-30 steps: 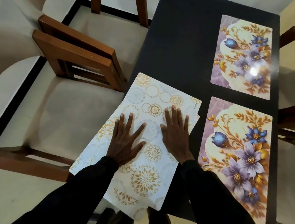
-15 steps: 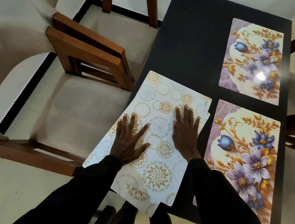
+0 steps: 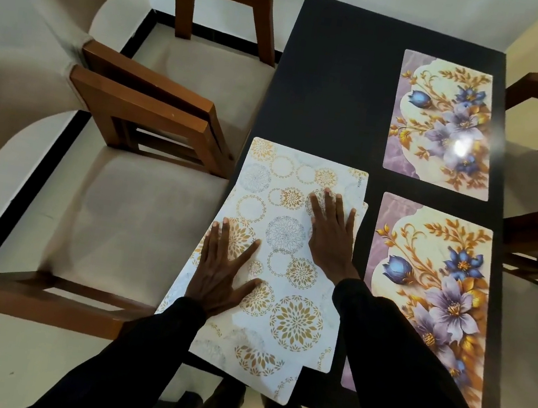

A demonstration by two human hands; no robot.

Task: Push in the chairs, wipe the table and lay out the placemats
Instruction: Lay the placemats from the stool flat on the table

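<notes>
From my remote seat, the dark table (image 3: 338, 92) fills the middle of the view. The wooden chairs (image 3: 156, 112) stand along its left side, their seats showing well beyond its edge, so I judge them not fully tucked in. Two floral placemats (image 3: 444, 124) lie flat in a row down the table's right half. At the table's near left corner sit two white-and-gold placemats (image 3: 290, 241), one on the other and fanned apart, the lower one overhanging the table's left and near edges. The left hand (image 3: 220, 266) and right hand (image 3: 332, 237) both press flat on this pair, fingers straight and spread, gripping nothing. These mats look thin, light, slick and slightly bendy, so I expect them to slide easily. I'd pin one under a palm and lift the other by its overhanging corner.
</notes>
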